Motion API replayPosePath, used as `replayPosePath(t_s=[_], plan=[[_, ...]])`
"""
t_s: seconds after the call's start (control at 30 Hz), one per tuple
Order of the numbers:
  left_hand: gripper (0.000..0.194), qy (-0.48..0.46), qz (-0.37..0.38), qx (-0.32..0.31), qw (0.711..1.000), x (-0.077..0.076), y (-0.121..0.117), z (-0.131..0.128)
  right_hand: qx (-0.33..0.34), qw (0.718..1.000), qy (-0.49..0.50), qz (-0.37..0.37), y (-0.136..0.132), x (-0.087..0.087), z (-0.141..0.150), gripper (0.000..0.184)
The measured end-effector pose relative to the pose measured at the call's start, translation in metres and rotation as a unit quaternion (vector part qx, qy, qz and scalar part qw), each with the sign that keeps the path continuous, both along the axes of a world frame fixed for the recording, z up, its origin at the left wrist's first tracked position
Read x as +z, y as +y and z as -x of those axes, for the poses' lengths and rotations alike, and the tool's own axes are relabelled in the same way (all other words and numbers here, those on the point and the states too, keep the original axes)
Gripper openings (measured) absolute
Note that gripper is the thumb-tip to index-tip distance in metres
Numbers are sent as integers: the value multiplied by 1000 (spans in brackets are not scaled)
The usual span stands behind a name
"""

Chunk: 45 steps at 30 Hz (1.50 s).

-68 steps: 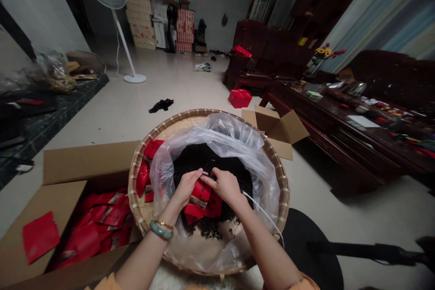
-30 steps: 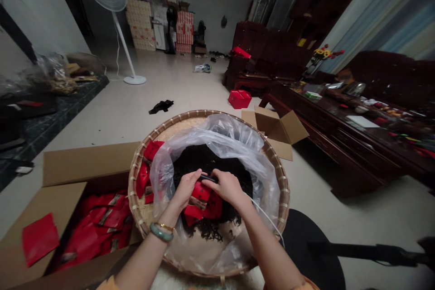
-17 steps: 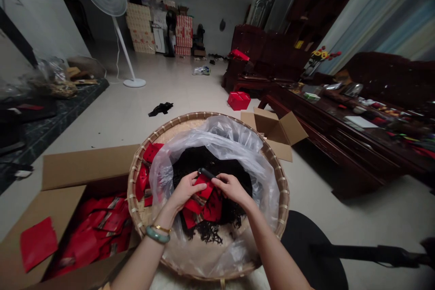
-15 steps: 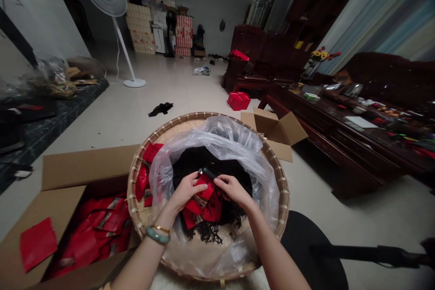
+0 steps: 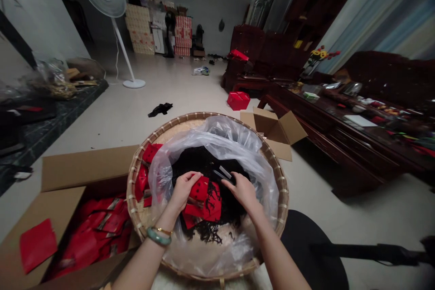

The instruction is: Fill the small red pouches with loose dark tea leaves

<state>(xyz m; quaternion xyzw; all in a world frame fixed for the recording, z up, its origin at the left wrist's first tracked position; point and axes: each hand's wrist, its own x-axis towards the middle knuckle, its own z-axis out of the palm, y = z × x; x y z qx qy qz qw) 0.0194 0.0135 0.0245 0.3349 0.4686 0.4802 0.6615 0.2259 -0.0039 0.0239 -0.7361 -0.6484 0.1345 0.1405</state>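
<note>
My left hand [image 5: 182, 191] pinches the upper edge of a small red packet [image 5: 200, 189] over the middle of the basket. In my right hand [image 5: 242, 191] is a small tool [image 5: 224, 173] with two prongs, one dark and one silvery, spread apart and pointing up-left. Its exact kind is unclear. Below lie more red packets [image 5: 213, 204], with dark curly shreds scattered over them. A dark heap of dried shreds [image 5: 192, 157] fills the clear plastic bag [image 5: 161, 165], which lies spread inside a round woven bamboo basket [image 5: 283, 186].
Left of the basket stands an open cardboard box [image 5: 64, 199] full of red packets. Another open box [image 5: 295, 129] is behind it on the right, near a long dark wooden table [image 5: 326, 131]. A black round base [image 5: 306, 249] sits at lower right; a white fan [image 5: 134, 83] stands behind.
My right hand has moved slightly right, taking the tool away from the packet, and the prongs now show apart. My left hand has drawn a little left and down with the packet.
</note>
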Motion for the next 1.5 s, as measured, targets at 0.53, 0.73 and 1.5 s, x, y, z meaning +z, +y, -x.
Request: replayPosePath(t_s=[0.53, 0.73, 1.5], plan=[[44, 33, -6, -17, 999, 3, -3, -7, 46, 873, 485, 15, 6, 19, 58, 30], [51, -8, -4, -53, 999, 10, 1, 2, 36, 849, 526, 38, 5, 19, 48, 27], [102, 712, -238, -204, 628, -16, -23, 11, 177, 952, 252, 6, 2, -12, 47, 40]])
